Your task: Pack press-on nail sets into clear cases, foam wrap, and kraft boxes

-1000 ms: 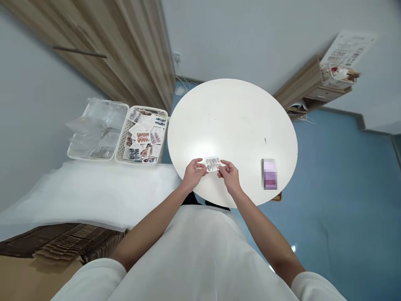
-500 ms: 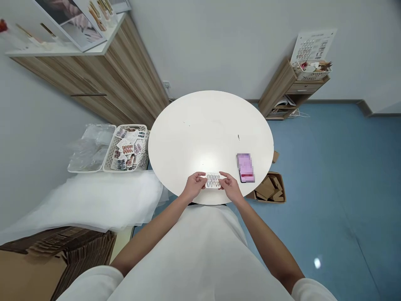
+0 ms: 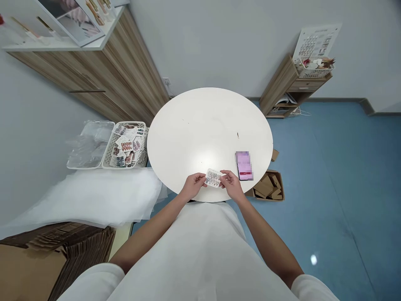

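Note:
A small white card of press-on nails (image 3: 213,178), with rows of shiny pale and greyish nails, is held over the near edge of the white round table (image 3: 200,121). My left hand (image 3: 194,185) pinches its left edge between thumb and fingers. On the opposite side, my right hand (image 3: 232,184) grips the right edge, thumb on the front. The card sits slightly tilted, its left side lower. A phone (image 3: 244,166) with a lit pink-purple screen lies just beyond my right hand.
Left of the table, a white basket (image 3: 108,161) holds several nail cards, beside a tray of clear plastic (image 3: 90,144). White sheets (image 3: 109,196) lie over stacked cardboard (image 3: 84,255). A cardboard box (image 3: 282,186) stands on the floor at right. Wooden cabinets (image 3: 134,62) line the wall.
The nail card has turned from level to a slight tilt between my hands, its right side rising. Both hands stay near the table's front edge. The whole view has shifted slightly.

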Motion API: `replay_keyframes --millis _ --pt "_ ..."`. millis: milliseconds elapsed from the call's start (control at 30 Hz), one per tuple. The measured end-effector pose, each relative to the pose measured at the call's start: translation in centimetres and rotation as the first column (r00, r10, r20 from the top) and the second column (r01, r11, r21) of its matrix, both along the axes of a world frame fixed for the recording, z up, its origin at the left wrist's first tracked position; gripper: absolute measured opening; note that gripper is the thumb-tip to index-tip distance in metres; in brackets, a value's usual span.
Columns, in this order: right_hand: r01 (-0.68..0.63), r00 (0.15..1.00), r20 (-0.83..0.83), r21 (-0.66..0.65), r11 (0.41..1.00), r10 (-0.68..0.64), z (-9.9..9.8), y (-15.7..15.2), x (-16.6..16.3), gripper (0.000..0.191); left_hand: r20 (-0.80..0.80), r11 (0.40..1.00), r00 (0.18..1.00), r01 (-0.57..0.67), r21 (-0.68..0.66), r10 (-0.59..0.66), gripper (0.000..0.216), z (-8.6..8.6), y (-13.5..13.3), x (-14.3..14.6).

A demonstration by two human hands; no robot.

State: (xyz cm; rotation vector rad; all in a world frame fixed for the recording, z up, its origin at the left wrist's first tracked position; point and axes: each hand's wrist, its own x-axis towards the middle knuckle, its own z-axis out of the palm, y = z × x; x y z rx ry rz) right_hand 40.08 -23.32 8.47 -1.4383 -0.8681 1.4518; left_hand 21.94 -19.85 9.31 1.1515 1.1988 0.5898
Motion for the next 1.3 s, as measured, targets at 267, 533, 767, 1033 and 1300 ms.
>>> replay_keyframes --millis 267,533,767,1033,1300 --pt "-0.027 0.999 0.021 -0.036 0.999 0.028 0.1 1.4 -0.1 0.031 -0.077 0.958 0.962 0.269 0.096 -0.263 0.079 1.4 0.3 -1.7" --pt "-0.25 0.955 0.183 0.065 0.966 0.235 0.8 1.1 -0.2 0.056 -0.123 0.952 0.961 0.266 0.155 -0.248 0.07 0.8 1.4 -2.5" --pt "-0.437 0.851 0.342 0.037 0.899 0.4 1.4 0.3 0.6 0.071 -0.072 0.939 0.949 0.316 0.139 -0.308 0.082 0.6 0.7 -2.8" --pt "-0.483 0.837 0.339 0.09 0.871 0.429 0.7 1.2 0.3 0.079 -0.168 0.945 0.959 0.259 0.199 -0.228 0.067 0.7 0.9 -3.2" --pt "-0.543 0.796 0.368 0.083 0.836 0.48 1.0 3.9 -3.0 0.067 -0.147 0.961 0.986 0.115 0.25 -0.08 0.073 0.2 1.4 -6.3"
